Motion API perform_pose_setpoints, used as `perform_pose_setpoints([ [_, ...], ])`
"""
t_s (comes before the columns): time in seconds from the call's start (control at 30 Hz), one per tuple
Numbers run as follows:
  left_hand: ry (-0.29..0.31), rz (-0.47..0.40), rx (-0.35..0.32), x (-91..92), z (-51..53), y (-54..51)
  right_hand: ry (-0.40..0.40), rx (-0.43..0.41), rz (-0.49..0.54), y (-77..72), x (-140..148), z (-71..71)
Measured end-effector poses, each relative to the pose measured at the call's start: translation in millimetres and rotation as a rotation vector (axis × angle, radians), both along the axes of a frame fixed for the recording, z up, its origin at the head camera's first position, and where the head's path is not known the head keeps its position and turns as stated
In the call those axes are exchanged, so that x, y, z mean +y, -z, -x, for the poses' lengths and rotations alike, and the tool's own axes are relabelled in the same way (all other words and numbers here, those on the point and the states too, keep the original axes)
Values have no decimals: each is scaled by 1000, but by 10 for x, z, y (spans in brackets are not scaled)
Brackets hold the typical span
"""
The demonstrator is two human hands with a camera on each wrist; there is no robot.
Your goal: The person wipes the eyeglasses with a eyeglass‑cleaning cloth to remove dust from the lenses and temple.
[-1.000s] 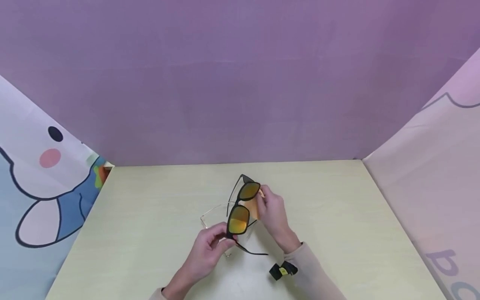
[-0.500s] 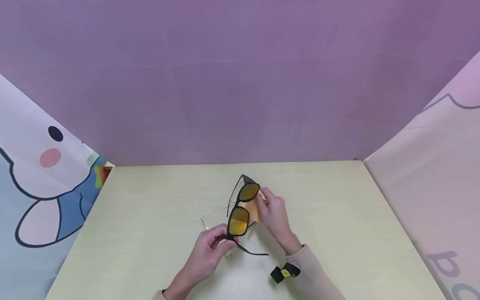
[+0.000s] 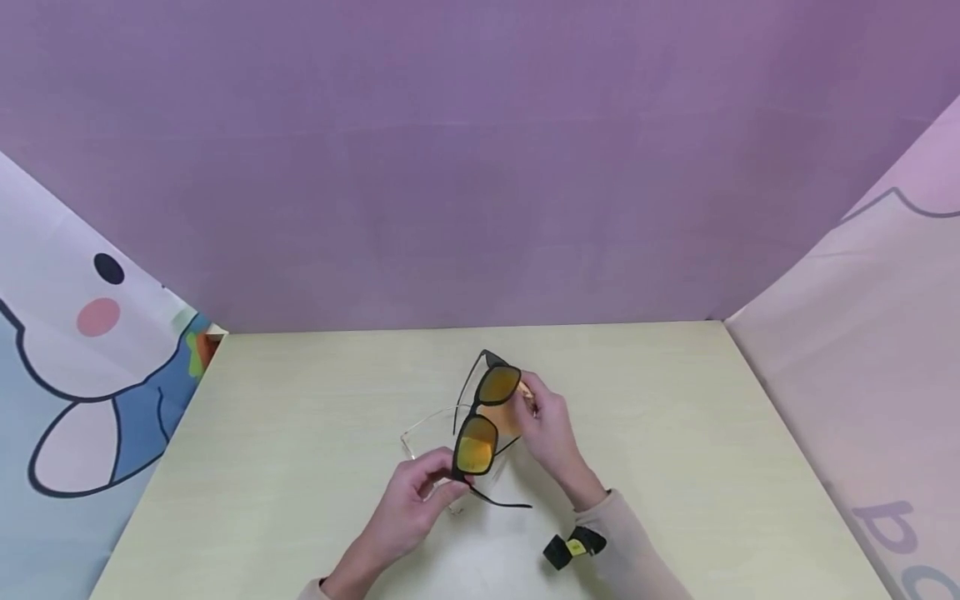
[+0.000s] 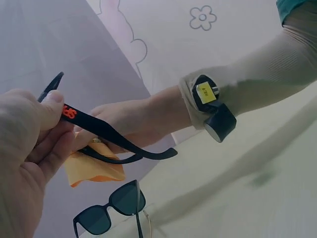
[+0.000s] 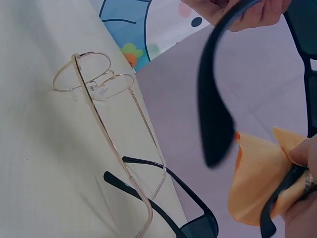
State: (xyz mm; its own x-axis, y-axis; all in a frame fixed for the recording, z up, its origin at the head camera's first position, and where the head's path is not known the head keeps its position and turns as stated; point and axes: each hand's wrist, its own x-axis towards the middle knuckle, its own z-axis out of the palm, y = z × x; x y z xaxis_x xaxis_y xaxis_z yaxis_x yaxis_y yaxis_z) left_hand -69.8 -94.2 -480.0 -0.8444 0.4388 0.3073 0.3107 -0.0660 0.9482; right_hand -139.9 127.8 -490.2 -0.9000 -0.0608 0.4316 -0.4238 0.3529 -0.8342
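Note:
Sunglasses [image 3: 476, 446] with black frames and orange mirrored lenses are held above the table in the head view, tilted on end. My left hand [image 3: 408, 504] pinches them by the near corner, where a temple [image 4: 116, 134] with red lettering begins. At their far end my right hand [image 3: 551, 429] holds an orange cloth [image 5: 255, 183], bunched around the other temple. Below lie gold wire-rimmed glasses [image 5: 114, 144] and a second black pair of sunglasses [image 4: 95, 219], both with temples unfolded. In the head view the held pair and my hands hide much of these two.
The pale wooden table [image 3: 300, 392] meets a purple cloth wall [image 3: 465, 167] at the back. Printed fabric panels stand at left [image 3: 75, 350] and right [image 3: 862, 333]. A black wrist camera [image 3: 573, 546] is strapped to my right sleeve.
My right hand with the cloth has shifted only slightly at the far end of the sunglasses. The left hand keeps its hold, and the glasses underneath stay put.

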Motion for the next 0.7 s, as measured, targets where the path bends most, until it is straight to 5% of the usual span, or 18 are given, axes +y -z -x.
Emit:
perform_pose_setpoints([
  [0.43,151,-191,-170,-31,9,14,27,3,53,4,-32,-16],
  [0.57,196,-257,-282,-17,-11,-4,25,-7,59,19,-30,-12],
  [0.7,142,-252,-438,12,-31,-58,28,-7,71,13,-37,-17],
])
